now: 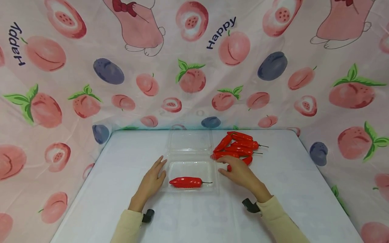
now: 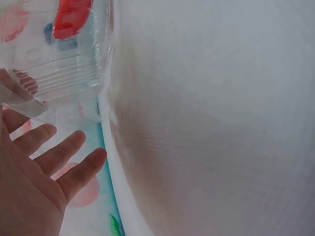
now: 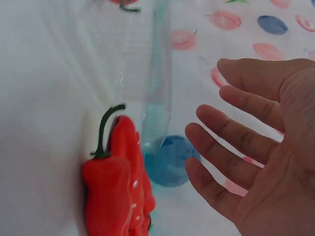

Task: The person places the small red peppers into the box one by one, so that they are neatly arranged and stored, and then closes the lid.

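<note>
A clear plastic clamshell box (image 1: 191,165) lies with its lid (image 1: 189,141) folded back. One red chili pepper (image 1: 186,182) rests in its near half, the green stem pointing right. My left hand (image 1: 152,180) is beside the box's left edge, fingers spread; in the left wrist view its fingertips (image 2: 93,160) are close to the clear plastic wall. Nothing is in that hand. My right hand (image 1: 238,170) is at the near side of a pile of red peppers (image 1: 241,145). In the right wrist view its fingers (image 3: 236,132) are loosely extended with nothing between them, apart from the peppers (image 3: 108,191).
The box and peppers are on a white-covered table (image 1: 121,168). Behind it hangs a pink fruit-print cloth (image 1: 170,74), which also shows at both sides. A dark wrist device (image 1: 251,205) sits at the right cuff, another (image 1: 148,216) at the left.
</note>
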Tool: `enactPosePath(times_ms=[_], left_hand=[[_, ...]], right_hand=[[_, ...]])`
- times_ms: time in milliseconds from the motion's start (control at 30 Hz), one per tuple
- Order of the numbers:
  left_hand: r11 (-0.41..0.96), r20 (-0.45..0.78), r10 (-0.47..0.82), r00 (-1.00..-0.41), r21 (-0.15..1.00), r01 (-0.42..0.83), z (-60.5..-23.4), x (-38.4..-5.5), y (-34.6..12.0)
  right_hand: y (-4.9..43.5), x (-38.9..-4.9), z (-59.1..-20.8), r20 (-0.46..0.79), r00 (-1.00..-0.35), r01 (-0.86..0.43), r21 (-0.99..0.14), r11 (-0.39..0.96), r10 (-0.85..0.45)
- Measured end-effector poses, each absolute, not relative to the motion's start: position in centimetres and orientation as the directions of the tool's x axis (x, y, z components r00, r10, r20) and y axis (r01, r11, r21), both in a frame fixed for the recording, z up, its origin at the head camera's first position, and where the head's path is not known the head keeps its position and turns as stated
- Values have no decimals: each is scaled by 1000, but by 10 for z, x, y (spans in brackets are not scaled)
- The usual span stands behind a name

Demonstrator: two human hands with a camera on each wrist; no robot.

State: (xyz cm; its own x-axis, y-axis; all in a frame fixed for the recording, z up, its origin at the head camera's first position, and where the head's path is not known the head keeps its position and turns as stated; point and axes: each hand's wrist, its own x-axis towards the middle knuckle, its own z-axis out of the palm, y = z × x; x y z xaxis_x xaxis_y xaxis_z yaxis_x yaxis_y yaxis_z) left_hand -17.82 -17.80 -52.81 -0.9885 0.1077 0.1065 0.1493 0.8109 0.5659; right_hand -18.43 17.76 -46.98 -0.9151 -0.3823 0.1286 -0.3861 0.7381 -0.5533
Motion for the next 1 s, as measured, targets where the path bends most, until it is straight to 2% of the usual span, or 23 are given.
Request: enactPosePath(times_ms=[167, 433, 1000], left_hand=[[810, 103, 108, -989, 568, 148, -526, -179, -178], [807, 93, 110, -990, 573, 143, -524, -180, -178], [811, 96, 107, -990, 567, 143, -525, -178, -177]], right_hand=[[186, -187, -475, 113, -930, -351, -545, 761, -349], [200, -193, -482, 140, -929, -366, -494, 788, -343], [217, -205, -502, 81, -946, -315, -462, 829, -315]])
